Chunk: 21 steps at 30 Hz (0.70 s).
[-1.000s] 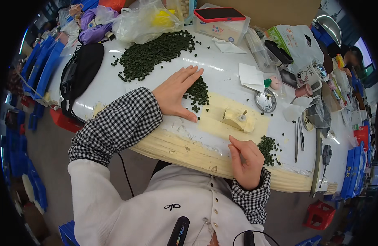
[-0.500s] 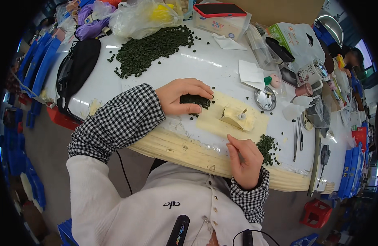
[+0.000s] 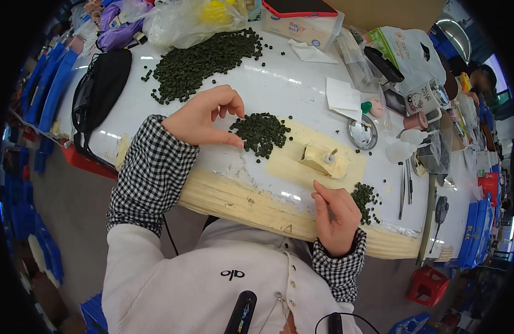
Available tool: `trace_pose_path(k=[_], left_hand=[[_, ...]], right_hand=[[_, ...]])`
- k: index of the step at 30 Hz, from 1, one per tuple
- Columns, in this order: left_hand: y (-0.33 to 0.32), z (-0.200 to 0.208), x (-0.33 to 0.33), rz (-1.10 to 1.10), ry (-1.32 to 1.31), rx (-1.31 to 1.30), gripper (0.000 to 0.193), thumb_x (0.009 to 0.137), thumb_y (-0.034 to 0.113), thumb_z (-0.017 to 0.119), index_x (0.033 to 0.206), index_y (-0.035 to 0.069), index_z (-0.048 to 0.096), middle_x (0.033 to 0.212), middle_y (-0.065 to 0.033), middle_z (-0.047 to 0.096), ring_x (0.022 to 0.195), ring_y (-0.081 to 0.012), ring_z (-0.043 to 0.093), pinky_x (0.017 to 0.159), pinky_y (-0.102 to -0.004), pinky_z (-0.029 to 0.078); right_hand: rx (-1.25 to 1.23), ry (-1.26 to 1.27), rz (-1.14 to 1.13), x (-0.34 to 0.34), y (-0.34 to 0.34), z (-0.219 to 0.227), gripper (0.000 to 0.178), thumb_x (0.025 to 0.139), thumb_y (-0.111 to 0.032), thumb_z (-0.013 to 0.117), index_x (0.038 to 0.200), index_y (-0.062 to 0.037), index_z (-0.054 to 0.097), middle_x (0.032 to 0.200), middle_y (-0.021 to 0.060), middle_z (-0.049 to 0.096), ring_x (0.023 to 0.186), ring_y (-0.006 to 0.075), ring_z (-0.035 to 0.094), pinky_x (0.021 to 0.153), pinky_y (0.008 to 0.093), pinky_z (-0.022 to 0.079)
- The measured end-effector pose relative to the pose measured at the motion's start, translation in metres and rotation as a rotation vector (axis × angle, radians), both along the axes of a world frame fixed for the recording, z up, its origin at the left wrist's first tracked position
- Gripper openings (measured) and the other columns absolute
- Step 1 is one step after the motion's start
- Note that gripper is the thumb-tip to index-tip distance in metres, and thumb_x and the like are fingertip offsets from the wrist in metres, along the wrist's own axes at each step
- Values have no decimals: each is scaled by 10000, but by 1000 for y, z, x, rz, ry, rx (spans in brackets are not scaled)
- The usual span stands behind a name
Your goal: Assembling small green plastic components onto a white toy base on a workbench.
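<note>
Pellets (image 3: 262,133), small and dark green, lie in a loose heap near the middle of the white bench (image 3: 290,89), just right of the person's left hand (image 3: 204,118). That hand's grip is wide, thumb and curled fingers parted, with the tips right at the heap's left edge; whether they touch it, I cannot tell. The right hand (image 3: 338,222) rests near the bench's front edge, its grip narrow, thumb close to forefinger, and I can't make out whether anything sits between them. Just right of it is a smaller scatter of pellets (image 3: 364,201). Beyond the right hand, a cream block (image 3: 322,160) with a short grey peg stands on a pale yellow patch (image 3: 285,161). Farther back spreads the largest pile (image 3: 204,64), beside a clear plastic bag (image 3: 182,25). Two slim tools (image 3: 402,192) lie off to the right, and a round silver dish (image 3: 363,134) sits behind the block.
</note>
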<state>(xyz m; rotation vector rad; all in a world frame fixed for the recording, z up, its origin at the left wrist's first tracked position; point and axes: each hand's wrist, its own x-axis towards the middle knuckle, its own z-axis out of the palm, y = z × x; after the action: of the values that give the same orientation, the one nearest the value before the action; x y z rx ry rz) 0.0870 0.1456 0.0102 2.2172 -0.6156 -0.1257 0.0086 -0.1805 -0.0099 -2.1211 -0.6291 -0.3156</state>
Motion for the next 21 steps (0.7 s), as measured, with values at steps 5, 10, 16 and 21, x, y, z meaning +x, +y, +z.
trace_pose_path(k=[5, 10, 16, 21], left_hand=[[-4, -3, -6, -35, 41, 107, 511, 653, 201, 870, 1043, 65, 570, 987, -9, 499, 803, -119, 482, 674, -236, 442], [-4, -9, -3, -16, 68, 84, 341, 734, 96, 794, 1009, 33, 603, 944, -33, 551, 770, -123, 535, 648, -239, 492], [-7, -14, -2, -4, 65, 39, 235, 771, 54, 754, 963, 1, 629, 903, -53, 599, 757, -127, 585, 663, -237, 508], [-11, -4, -8, 15, 28, 73, 193, 781, 55, 747, 931, -4, 641, 877, -62, 597, 747, -134, 595, 668, -238, 512]], right_hand=[[-5, 4, -27, 1, -1, -1, 219, 810, 38, 657, 1027, 25, 685, 757, 125, 621, 638, 229, 567, 581, 291, 446], [6, 6, -58, 2, 0, -3, 209, 814, 34, 655, 1020, 25, 687, 753, 124, 623, 630, 228, 562, 575, 288, 442], [-5, 5, -40, 3, 0, -2, 206, 814, 29, 658, 1018, 22, 688, 748, 121, 625, 625, 224, 562, 571, 290, 442], [-3, 23, -36, 3, -1, -1, 210, 809, 28, 664, 1017, 20, 690, 749, 120, 626, 630, 227, 566, 576, 293, 445]])
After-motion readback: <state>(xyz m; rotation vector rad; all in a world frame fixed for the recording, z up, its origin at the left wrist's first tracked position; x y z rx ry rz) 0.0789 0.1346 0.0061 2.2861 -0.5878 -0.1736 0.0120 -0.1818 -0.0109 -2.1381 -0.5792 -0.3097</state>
